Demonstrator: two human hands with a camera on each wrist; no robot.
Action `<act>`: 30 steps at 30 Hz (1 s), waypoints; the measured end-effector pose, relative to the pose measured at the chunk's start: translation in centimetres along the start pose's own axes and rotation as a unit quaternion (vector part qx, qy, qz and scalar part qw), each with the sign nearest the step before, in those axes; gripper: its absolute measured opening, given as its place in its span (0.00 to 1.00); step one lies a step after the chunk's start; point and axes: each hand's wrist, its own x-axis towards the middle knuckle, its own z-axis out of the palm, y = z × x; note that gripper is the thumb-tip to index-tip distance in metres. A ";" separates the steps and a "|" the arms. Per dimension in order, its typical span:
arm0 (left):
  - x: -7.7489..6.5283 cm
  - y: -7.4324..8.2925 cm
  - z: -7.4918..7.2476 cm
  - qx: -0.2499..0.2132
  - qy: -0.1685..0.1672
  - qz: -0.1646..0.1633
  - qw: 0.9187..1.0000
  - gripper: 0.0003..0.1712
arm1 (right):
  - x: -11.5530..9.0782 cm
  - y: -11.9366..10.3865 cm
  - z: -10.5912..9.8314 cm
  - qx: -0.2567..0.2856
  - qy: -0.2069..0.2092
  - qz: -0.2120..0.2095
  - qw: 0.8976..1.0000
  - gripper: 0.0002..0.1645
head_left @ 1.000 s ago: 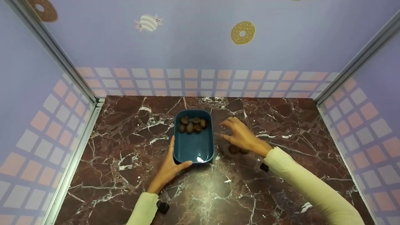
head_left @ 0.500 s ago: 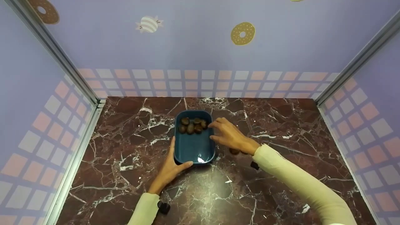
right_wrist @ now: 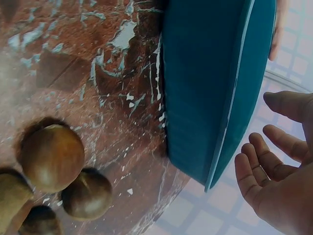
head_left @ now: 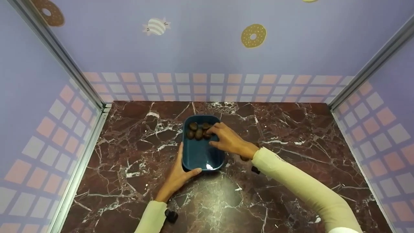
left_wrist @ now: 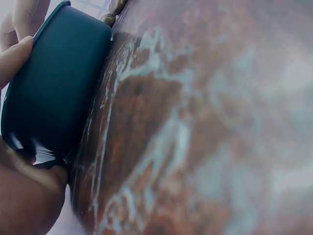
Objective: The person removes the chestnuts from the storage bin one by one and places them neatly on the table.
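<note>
A deep blue rectangular dish (head_left: 201, 155) with rounded corners stands on the marble-patterned table. Several brown chestnuts (head_left: 199, 133) lie together at its far end. My left hand (head_left: 178, 174) holds the dish at its near left corner, fingers along the left side and thumb on the near rim. My right hand (head_left: 228, 139) reaches over the dish's right rim, its fingertips at the chestnuts inside and partly covering them. In the right wrist view the right hand's fingers (right_wrist: 266, 159) are spread and loosely bent, with nothing between them and the thumb.
Several more chestnuts (right_wrist: 53, 157) lie on the table right of the dish, mostly hidden under the right wrist in the head view. Patterned panels (head_left: 207, 48) enclose the table at the back and both sides.
My right hand has moved left from beside the dish, across its rim to above the chestnuts. The left hand keeps its hold and the dish stays in place.
</note>
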 end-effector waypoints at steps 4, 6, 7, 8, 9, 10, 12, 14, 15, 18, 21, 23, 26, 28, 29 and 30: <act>0.0 0.1 -0.1 -0.001 -0.002 -0.001 1.000 0.71 | 0.6 -0.2 0.6 0.005 -0.011 0.000 1.000 0.22; 0.0 0.1 -0.1 0.003 -0.001 -0.003 1.000 0.71 | 0.8 -0.2 0.9 0.004 -0.017 -0.002 1.000 0.23; 0.0 0.1 -0.1 0.005 0.000 -0.003 1.000 0.71 | 0.9 -0.2 1.0 0.003 -0.019 -0.003 1.000 0.23; 0.0 0.1 -0.1 0.003 0.000 -0.004 1.000 0.71 | 1.0 -0.2 1.1 0.001 -0.021 -0.005 1.000 0.23; 0.0 0.1 -0.1 0.002 0.000 -0.005 1.000 0.71 | 1.1 -0.2 1.3 0.000 -0.022 -0.008 1.000 0.23; 0.0 0.1 -0.1 0.001 0.000 -0.005 1.000 0.70 | 1.2 -0.2 1.4 0.000 -0.023 -0.008 1.000 0.24; 0.0 0.1 -0.1 -0.008 -0.002 -0.007 1.000 0.70 | 1.3 -0.1 1.6 0.002 -0.025 -0.009 1.000 0.23; 0.0 0.1 -0.2 -0.016 -0.005 -0.013 1.000 0.69 | 1.4 0.1 2.0 0.005 -0.023 -0.012 1.000 0.23; 0.0 0.2 -0.2 -0.018 -0.005 -0.014 1.000 0.69 | 1.5 0.2 2.1 0.007 -0.020 -0.013 1.000 0.23; -0.1 0.2 -0.2 -0.021 -0.008 -0.016 1.000 0.68 | 1.6 0.5 2.6 0.012 -0.012 -0.017 1.000 0.23; -0.1 0.1 -0.2 -0.018 -0.007 -0.009 1.000 0.69 | 1.7 0.7 2.9 0.012 -0.003 -0.017 1.000 0.23; -0.1 0.1 -0.2 -0.012 -0.005 -0.007 1.000 0.70 | 1.8 0.8 3.1 0.012 -0.001 -0.016 1.000 0.23; 0.0 0.0 -0.2 -0.006 0.001 -0.002 1.000 0.70 | 2.0 0.9 3.3 0.009 0.000 -0.012 1.000 0.23; 0.0 -0.1 -0.1 -0.010 0.005 0.004 1.000 0.71 | 2.1 1.0 3.5 0.005 -0.001 -0.009 1.000 0.23; 0.0 -0.1 -0.1 -0.012 0.007 0.005 1.000 0.71 | 2.2 1.1 3.6 0.001 -0.003 -0.007 1.000 0.23; 0.0 -0.1 -0.1 -0.014 0.009 0.008 1.000 0.71 | 2.3 1.1 3.7 -0.004 -0.005 -0.004 1.000 0.23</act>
